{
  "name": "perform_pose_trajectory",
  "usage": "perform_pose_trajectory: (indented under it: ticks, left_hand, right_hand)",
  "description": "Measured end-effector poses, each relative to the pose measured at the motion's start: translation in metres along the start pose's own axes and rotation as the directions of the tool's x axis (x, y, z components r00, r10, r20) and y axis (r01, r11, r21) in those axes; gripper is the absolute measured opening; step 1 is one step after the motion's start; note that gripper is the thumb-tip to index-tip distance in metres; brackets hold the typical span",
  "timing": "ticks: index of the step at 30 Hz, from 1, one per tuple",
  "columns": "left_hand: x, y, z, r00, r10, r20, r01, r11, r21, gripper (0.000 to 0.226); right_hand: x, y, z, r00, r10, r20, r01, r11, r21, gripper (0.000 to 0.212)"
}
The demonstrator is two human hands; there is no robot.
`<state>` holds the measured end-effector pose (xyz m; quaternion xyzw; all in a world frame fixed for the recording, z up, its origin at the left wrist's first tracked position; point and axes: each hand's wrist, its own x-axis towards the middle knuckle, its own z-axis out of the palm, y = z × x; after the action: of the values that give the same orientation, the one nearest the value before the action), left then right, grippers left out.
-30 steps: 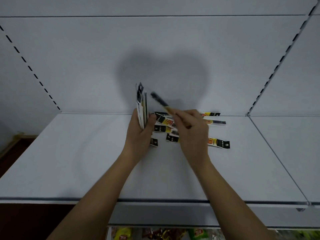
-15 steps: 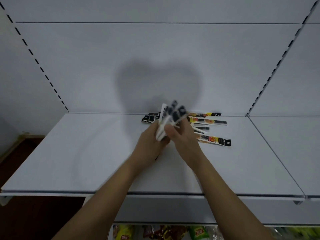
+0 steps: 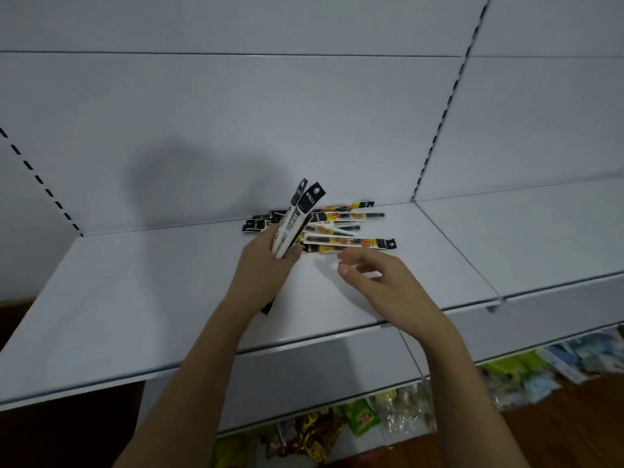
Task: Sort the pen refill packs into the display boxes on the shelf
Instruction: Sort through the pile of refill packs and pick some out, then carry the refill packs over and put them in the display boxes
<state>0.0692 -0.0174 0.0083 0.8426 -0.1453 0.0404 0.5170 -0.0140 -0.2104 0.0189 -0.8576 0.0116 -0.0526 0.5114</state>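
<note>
A: What do we see the left hand (image 3: pixel 266 265) doing?
B: It grips a tilted bundle of slim white-and-black refill packs (image 3: pixel 297 219) above the white metal shelf (image 3: pixel 141 298).

A: And our right hand (image 3: pixel 381 278)?
B: Loosely open, holding nothing, near the shelf's middle. Just behind it on the shelf lie the loose glossy yellow-and-black packs (image 3: pixel 347 239), beside the bundle.
</note>
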Motion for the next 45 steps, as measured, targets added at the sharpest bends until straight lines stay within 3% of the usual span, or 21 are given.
perform_pose_trajectory:
  ticks: [7, 12, 20, 23, 25, 29, 39, 45]
  left_hand:
    - [-0.03, 0.054, 0.035, 0.994, 0.08, 0.068, -0.089, 0.986, 0.139, 0.009]
    - [-0.06, 0.111, 0.118, 0.964, 0.147, 0.223, -0.177, 0.977, 0.119, 0.01]
    - [-0.128, 0.186, 0.298, 0.787, 0.221, 0.576, -0.356, 0.925, 0.132, 0.019]
    - [-0.139, 0.197, 0.345, 0.708, 0.179, 0.683, -0.412, 0.89, 0.194, 0.008]
    - [-0.134, 0.205, 0.372, 0.689, 0.157, 0.707, -0.441, 0.865, 0.238, 0.008]
    - [-0.119, 0.222, 0.43, 0.67, 0.139, 0.73, -0.455, 0.853, 0.255, 0.007]
    - [-0.061, 0.293, 0.611, 0.492, 0.272, 0.827, -0.532, 0.846, 0.038, 0.009]
    - [-0.024, 0.342, 0.703, 0.436, 0.315, 0.843, -0.551, 0.834, -0.027, 0.014]
  right_hand:
    - [-0.063, 0.013, -0.064, 0.992, 0.041, -0.123, -0.059, 0.987, -0.151, 0.019]
    - [-0.125, 0.049, -0.137, 0.975, 0.094, -0.202, -0.137, 0.968, -0.212, 0.021]
    - [-0.257, 0.13, -0.269, 0.887, 0.319, -0.334, -0.425, 0.848, -0.318, 0.03]
    - [-0.294, 0.158, -0.304, 0.852, 0.424, -0.307, -0.503, 0.826, -0.256, 0.033]
    - [-0.309, 0.174, -0.322, 0.831, 0.452, -0.325, -0.529, 0.821, -0.212, 0.034]
    - [-0.323, 0.204, -0.361, 0.792, 0.485, -0.371, -0.568, 0.808, -0.157, 0.034]
    - [-0.29, 0.266, -0.484, 0.698, 0.583, -0.416, -0.703, 0.67, -0.241, 0.033]
    - [-0.276, 0.307, -0.57, 0.62, 0.626, -0.473, -0.766, 0.613, -0.193, 0.031]
